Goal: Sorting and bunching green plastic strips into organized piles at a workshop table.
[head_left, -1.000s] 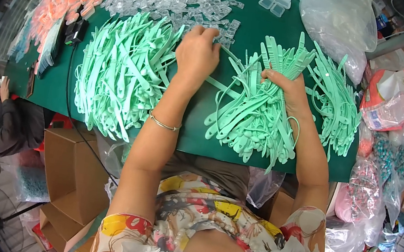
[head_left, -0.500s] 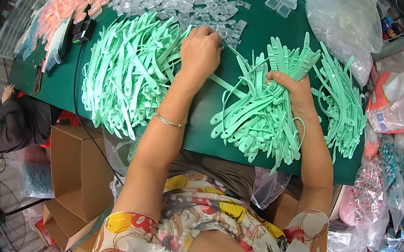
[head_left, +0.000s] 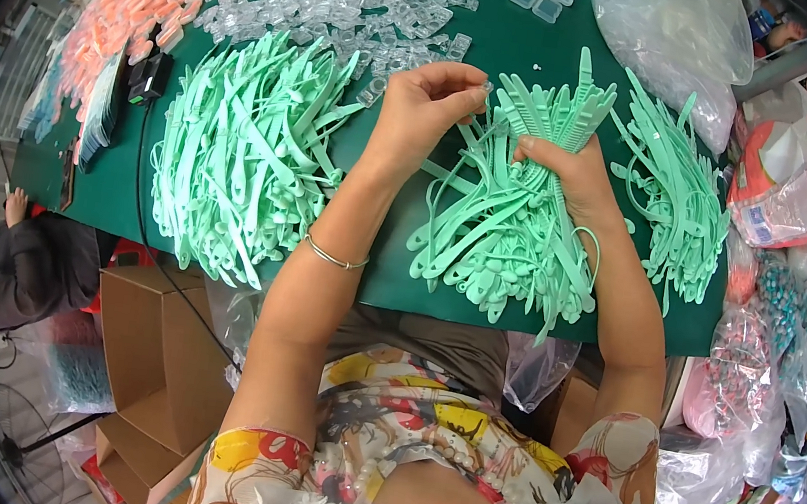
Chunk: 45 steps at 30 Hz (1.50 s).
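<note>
From here I see orange plastic pieces (head_left: 126, 11) far left on the green table (head_left: 510, 43), then a loose heap of mint-green strips (head_left: 244, 152). My left hand (head_left: 427, 104) pinches a small clear clip (head_left: 487, 88) between closed fingertips, at the tips of the mint-green strip bundle (head_left: 517, 226) that my right hand (head_left: 569, 172) grips tightly, fist closed

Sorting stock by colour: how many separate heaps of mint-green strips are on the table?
3: a left heap, a middle heap gripped by the right hand, and a right heap. Heaps overlap, so edges are uncertain.
</note>
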Each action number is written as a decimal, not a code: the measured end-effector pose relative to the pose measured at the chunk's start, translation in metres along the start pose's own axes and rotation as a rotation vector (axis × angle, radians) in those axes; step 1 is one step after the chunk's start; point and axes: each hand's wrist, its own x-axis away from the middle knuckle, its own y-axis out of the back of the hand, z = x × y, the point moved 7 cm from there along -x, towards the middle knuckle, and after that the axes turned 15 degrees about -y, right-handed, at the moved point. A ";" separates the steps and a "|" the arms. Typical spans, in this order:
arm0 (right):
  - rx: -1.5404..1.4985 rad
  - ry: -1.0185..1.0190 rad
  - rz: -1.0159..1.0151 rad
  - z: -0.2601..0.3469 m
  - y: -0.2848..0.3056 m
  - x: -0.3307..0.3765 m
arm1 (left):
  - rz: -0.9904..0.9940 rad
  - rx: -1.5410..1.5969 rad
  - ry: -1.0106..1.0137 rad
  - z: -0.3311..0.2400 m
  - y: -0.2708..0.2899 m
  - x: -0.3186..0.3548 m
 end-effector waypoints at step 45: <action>0.068 -0.017 -0.002 -0.001 -0.003 -0.002 | 0.205 -0.281 -0.030 -0.004 -0.005 -0.001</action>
